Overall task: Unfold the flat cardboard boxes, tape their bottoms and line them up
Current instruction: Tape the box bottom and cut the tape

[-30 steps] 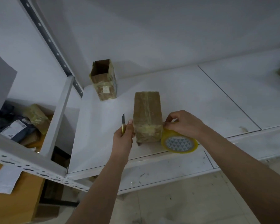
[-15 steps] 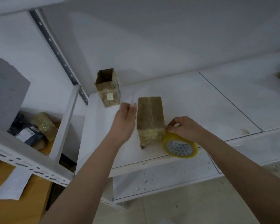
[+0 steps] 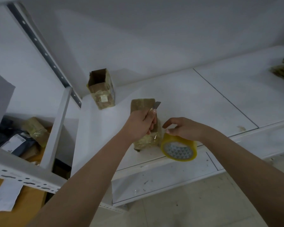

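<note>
Left-hand [image 3: 138, 123] grip on cutter [image 3: 155, 107], white shelf [image 3: 195, 102]

- A plain white wall [image 3: 154, 38] rose behind a white shelf board [image 3: 203, 99], and the light was dim and even.
- A grey perforated upright [image 3: 39, 45] slanted along the rack's left side.
- A scuffed lower shelf [image 3: 162, 179] sat beneath.
- Pale floor tiles [image 3: 187, 208] lay below.
- At far left stood a wooden surface [image 3: 28, 202] bearing white paper [image 3: 5, 195].

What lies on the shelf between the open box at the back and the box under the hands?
Nothing: the head view shows only bare white shelf between the open box and the taped box.
</note>
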Available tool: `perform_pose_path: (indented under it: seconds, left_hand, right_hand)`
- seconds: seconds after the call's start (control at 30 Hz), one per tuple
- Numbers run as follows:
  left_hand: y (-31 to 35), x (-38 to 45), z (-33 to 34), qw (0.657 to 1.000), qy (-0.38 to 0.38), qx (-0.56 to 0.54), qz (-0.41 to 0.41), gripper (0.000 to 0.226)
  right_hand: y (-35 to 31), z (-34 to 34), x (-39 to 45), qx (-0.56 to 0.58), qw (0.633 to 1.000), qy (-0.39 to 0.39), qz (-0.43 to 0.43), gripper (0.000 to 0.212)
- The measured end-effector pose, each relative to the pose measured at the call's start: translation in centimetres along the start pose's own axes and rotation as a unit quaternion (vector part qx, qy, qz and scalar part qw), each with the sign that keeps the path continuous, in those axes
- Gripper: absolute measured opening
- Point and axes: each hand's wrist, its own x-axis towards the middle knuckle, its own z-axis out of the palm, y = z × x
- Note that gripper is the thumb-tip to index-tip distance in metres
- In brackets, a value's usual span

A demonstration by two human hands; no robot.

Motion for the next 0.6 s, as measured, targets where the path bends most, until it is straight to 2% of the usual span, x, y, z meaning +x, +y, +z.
perform_pose_path:
  seconds: [0.17, 0.27, 0.43, 0.6]
  left_hand:
    - [0.0, -0.3, 0.2, 0.999, 0.017, 0.025, 0.039, 0.034]
    - [0.3, -0.4, 0.3, 0.998, -0.006, 0.033, 0.043, 0.025]
    - [1.4, -0.4, -0.6, 0.989, -0.087, 0.109, 0.049, 0.033]
    - [3.3, -0.4, -1.0, 0.927, -0.231, 0.281, 0.089, 0.036]
  right_hand:
    - [0.2, 0.5, 0.7, -0.101, 0.995, -0.003, 0.025, 0.029]
    - [0.2, 0.1, 0.6, -0.160, 0.986, -0.008, 0.043, 0.038]
    - [1.3, -0.7, -1.2, -0.046, 0.999, 0.023, 0.007, 0.029]
    - [1.4, -1.5, -2.6, -0.024, 0.998, 0.059, -0.016, 0.020]
